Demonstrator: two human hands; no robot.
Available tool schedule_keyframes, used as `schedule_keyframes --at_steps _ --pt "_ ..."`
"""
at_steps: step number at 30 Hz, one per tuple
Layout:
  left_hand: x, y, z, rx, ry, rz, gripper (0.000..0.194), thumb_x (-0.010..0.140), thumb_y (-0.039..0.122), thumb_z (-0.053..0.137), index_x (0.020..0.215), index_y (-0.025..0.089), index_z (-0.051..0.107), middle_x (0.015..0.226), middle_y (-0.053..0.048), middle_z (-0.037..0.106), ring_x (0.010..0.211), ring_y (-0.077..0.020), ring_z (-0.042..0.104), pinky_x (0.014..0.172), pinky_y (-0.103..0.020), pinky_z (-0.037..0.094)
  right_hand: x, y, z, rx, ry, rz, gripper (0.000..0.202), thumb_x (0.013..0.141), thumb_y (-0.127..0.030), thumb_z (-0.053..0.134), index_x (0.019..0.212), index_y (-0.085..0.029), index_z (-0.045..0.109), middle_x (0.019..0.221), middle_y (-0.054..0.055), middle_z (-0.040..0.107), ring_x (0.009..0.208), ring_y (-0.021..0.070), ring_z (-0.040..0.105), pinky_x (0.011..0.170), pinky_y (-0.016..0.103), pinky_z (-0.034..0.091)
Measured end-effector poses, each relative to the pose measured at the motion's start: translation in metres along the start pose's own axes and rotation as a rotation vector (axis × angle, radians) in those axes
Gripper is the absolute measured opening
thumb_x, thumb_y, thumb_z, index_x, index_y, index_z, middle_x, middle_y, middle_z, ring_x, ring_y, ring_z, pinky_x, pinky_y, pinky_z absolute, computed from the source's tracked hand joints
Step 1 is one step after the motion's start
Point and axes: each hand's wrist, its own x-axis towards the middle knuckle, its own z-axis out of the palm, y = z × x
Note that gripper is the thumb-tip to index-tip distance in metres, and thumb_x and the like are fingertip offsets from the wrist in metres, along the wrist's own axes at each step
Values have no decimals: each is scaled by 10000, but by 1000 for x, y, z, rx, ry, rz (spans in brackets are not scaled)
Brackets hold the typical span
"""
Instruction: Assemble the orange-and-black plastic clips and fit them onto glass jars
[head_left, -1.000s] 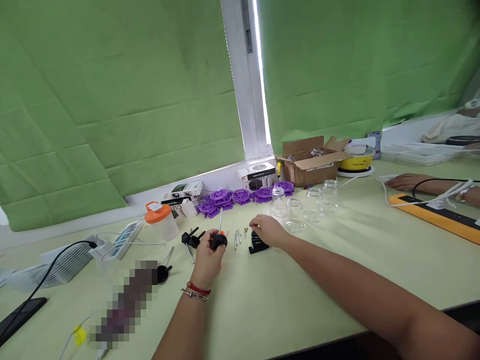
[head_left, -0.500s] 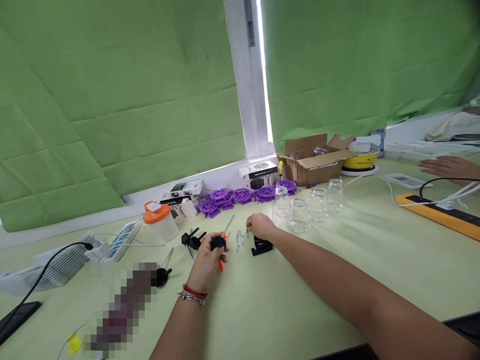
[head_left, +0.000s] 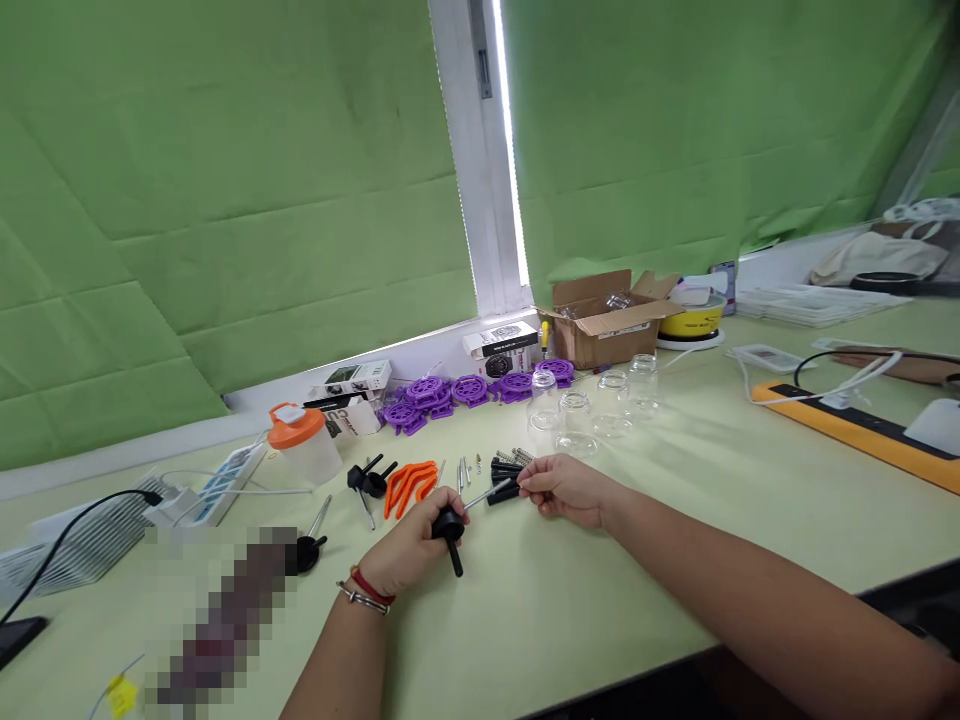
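Note:
My left hand (head_left: 409, 545) is wrapped around a black round part with a side handle (head_left: 448, 526). A thin metal shaft (head_left: 486, 496) sticks out of the part towards the right. At the shaft's far tip, the fingers of my right hand (head_left: 566, 488) are pinched together; anything small between them is hidden. Black plastic pieces (head_left: 504, 478) and several coil springs (head_left: 520, 456) lie just behind that tip. Orange handles (head_left: 410, 486) and loose metal pins (head_left: 463, 472) rest beyond my left hand. Two more black shafted parts (head_left: 373, 479) (head_left: 309, 552) lie farther left.
Purple plastic frames (head_left: 470, 391) line the back beside printed boxes (head_left: 501, 350). Clear glass jars (head_left: 574, 425) stand behind my right hand, near an open carton (head_left: 611, 335). An orange-lidded jug (head_left: 306, 440) stands left, an orange power strip (head_left: 862, 425) right.
My right hand has come from the small parts behind to the shaft's tip. My left hand has turned the black part so its shaft points right. The other person's hand at right has shifted.

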Motion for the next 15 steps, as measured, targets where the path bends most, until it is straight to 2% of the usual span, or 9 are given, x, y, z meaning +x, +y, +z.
schedule_keyframes --at_steps 2,4,15 --pt "1 0 1 81 -60 -5 319 668 60 494 951 207 500 949 -16 570 875 -154 511 780 -290 432 -5 7 -2 98 -2 29 68 702 -66 611 728 -120 579 641 26 602 459 40 436 416 158 346" --pt "3 -2 3 122 -98 -16 329 676 54 477 967 204 495 952 -16 566 872 -152 503 771 -283 428 -6 11 -3 93 7 18 70 697 -51 603 720 -115 585 649 35 611 452 42 433 391 159 326" --pt "5 -2 2 178 -138 -28 325 687 46 456 966 209 484 924 4 547 853 -138 479 757 -264 408 6 19 -8 -20 4 -11 105 669 -56 605 746 -127 598 644 18 617 406 37 396 337 167 267"
